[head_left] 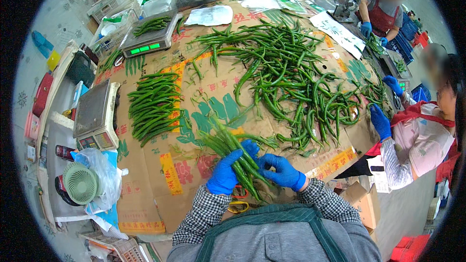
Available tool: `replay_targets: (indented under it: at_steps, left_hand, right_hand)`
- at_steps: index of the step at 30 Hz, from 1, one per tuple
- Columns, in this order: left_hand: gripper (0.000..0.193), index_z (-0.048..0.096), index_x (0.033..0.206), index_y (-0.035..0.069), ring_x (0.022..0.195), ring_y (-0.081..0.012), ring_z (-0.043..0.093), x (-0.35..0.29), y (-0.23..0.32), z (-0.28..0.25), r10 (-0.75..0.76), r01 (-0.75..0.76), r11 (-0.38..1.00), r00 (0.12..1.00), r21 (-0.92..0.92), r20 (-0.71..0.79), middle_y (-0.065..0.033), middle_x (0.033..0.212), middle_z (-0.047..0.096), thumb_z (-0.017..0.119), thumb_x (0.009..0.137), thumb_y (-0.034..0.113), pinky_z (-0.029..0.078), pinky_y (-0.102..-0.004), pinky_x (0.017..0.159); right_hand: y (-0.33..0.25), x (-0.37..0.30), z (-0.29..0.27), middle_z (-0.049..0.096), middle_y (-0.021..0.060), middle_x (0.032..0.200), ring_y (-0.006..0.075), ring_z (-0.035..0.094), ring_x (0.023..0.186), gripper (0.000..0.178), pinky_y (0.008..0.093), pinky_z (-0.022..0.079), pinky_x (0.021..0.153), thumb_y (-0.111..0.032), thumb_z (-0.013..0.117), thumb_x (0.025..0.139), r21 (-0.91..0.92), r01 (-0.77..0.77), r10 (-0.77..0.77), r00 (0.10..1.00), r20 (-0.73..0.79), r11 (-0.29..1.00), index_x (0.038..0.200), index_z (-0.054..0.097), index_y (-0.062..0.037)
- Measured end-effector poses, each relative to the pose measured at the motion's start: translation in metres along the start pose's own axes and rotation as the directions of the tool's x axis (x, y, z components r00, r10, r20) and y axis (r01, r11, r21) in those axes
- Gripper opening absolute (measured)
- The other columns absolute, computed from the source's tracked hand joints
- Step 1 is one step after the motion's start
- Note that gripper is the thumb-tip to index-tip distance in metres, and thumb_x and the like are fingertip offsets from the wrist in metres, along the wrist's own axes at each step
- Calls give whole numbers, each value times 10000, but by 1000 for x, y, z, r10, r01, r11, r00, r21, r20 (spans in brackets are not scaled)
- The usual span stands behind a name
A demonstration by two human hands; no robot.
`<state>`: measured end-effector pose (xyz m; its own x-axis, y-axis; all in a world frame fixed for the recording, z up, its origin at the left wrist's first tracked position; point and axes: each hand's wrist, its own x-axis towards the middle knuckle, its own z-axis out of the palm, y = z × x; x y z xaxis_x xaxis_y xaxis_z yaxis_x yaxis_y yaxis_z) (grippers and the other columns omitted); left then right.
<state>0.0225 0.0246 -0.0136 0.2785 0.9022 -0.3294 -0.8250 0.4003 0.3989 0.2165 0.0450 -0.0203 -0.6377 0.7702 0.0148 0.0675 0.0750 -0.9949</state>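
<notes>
Long green chili peppers (224, 142) stand out in a slanted bunch above the table's near edge. My left hand (224, 173), in a blue glove, is wrapped round the bunch. At the bunch's right side, my blue-gloved right hand (284, 171) has its fingers curled closed against the peppers; their tips are partly hidden. Below the left hand, a yellow handle loop (238, 207) lies by the table edge, partly covered. A neat row of green chili peppers (154, 104) lies to the left. The big loose heap of chili peppers (291, 68) spreads across the middle and right.
Printed cardboard (141, 174) covers the table. On the left stand a weighing scale (94, 111), a green fan (80, 183) and a plastic bag (106, 177); another scale (148, 34) bears peppers. Co-workers with blue gloves (381, 121) work along the right side. A cardboard box (366, 206) stands near my right elbow.
</notes>
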Motion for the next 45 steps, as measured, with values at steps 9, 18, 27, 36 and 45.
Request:
replay_targets:
  at_steps: [9,18,27,36,45]
  left_hand:
    - [327,494,1145,18,855,-249,570,-10,6,-8,71,-77,996,989,-41,-128,-87,907,571,516,865,186,481,-449,812]
    - [337,497,1141,12,796,-241,543,-14,9,-10,72,-93,989,982,-114,-172,-84,860,558,527,855,187,459,-448,761]
    - [319,528,1139,54,822,-225,585,0,11,-4,101,-100,995,973,16,-207,-85,939,595,525,866,220,503,-440,759]
    - [395,454,1225,-4,1113,-282,496,9,9,8,102,-101,995,993,6,-58,-155,1183,526,516,880,178,398,-409,960]
    - [375,453,1230,3,1124,-273,499,7,8,9,59,-58,998,998,-32,0,-157,1192,528,508,878,118,392,-405,975]
  right_hand:
    - [-22,47,-35,614,120,805,223,588,689,162,317,465,628,-150,620,821,-293,-159,111,978,-175,943,912,627,-16]
    - [26,85,-97,626,142,907,298,610,826,306,386,488,715,-225,631,739,-529,-257,21,912,-410,809,995,602,-59]
    - [-34,53,-69,602,28,870,98,544,745,232,221,428,654,-98,565,828,504,-172,325,916,-233,846,1047,568,-22]
    - [-36,28,-13,588,64,900,136,561,767,315,271,461,685,-120,633,804,-186,92,-120,981,-149,978,1102,561,-48]
    - [-18,17,4,564,67,859,136,551,754,278,271,448,671,-28,642,780,-177,170,-202,962,-185,970,1047,567,-9]
